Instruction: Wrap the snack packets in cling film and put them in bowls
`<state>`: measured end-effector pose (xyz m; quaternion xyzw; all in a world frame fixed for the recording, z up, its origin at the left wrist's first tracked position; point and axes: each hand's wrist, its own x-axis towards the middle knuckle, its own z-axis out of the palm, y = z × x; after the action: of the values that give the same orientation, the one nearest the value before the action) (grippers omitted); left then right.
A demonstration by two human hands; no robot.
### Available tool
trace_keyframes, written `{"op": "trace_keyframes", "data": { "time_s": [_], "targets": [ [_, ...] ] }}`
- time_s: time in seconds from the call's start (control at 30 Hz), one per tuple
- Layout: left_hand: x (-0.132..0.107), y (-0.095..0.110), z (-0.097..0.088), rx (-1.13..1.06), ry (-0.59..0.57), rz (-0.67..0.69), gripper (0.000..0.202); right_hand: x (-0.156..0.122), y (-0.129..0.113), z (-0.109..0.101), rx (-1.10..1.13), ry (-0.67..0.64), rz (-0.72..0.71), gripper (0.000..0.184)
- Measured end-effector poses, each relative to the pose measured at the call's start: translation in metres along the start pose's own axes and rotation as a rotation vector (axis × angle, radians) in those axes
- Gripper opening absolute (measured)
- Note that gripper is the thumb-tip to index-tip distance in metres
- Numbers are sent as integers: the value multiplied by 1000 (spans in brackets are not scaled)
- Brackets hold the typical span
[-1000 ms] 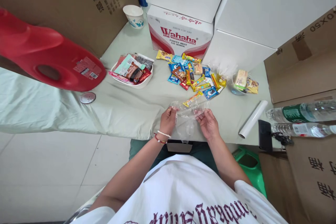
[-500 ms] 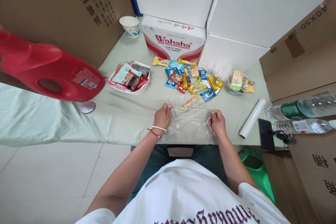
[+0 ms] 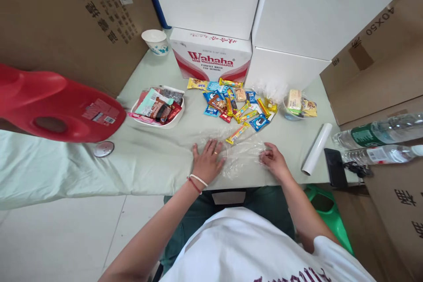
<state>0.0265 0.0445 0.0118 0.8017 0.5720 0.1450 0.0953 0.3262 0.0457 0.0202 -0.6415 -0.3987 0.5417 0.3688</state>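
Observation:
A thin clear plastic bag (image 3: 243, 156) lies crumpled on the table in front of me, with a yellow wrapped snack bar (image 3: 238, 133) resting on its far edge. My left hand (image 3: 208, 161) is open, palm down with spread fingers, pressing on the bag's left side. At the right edge of the bag, my right hand (image 3: 274, 161) has loosely bent fingers held apart, touching or very close to the plastic. Beyond the bag is a loose pile of small wrapped snacks (image 3: 229, 105) in blue, yellow and red packaging.
On the left stand a white basket of packets (image 3: 176, 119), a red jug (image 3: 76, 110) and a paper cup (image 3: 157, 43). A clear bowl of snacks (image 3: 291, 116), white roll (image 3: 317, 150), phone (image 3: 335, 167) and water bottles (image 3: 380, 155) are right. A Wahaha box (image 3: 211, 57) stands behind.
My left hand has released its pinch on the bag and flattened onto it. My right fingers have loosened. The bag is more bunched up, and the whole view has shifted slightly.

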Motion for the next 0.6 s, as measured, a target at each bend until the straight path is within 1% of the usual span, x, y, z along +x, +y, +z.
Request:
{"op": "trace_keyframes", "data": {
  "time_s": [0.1,0.13,0.17,0.2,0.23,0.27,0.3,0.33,0.4,0.43,0.47,0.53,0.57,0.6],
  "targets": [
    [-7,-24,-2,-7,-67,35,64,-1,-2,-36,-120,-64,57,55],
    [-10,-30,-3,-12,-73,54,65,2,-6,-47,-181,-71,67,48],
    [-13,-34,-4,-21,-75,72,66,7,-13,-55,-252,-48,55,42],
    [-16,-35,-4,-31,-78,86,68,14,-22,-59,-327,3,16,36],
    [-19,-35,-5,-42,-80,98,71,24,-34,-59,-400,62,-48,33],
    [-22,-33,-6,-52,-84,108,73,37,-48,-53,-465,118,-127,30],
    [-25,-30,-6,-61,-86,114,74,50,-64,-41,-519,144,-206,30],
    [-27,-27,-7,-67,-87,118,75,65,-81,-24,-564,123,-277,30],
    [-30,-21,-8,-72,-86,118,75,93,-113,22,-660,87,-387,33],
    [-31,-19,-8,-72,-86,117,74,106,-127,47,-730,91,-404,34],
    [-31,-18,-8,-70,-87,116,73,117,-139,72,-801,101,-387,37],
    [-32,-18,-8,-68,-93,116,71,136,-155,114,-937,42,-319,50],
    [-32,-19,-8,-67,-96,116,70,143,-159,129,-1006,18,-284,56],
    [-32,-20,-8,-67,-97,116,69,149,-162,139,-1065,-3,-257,60]
  ]
}}
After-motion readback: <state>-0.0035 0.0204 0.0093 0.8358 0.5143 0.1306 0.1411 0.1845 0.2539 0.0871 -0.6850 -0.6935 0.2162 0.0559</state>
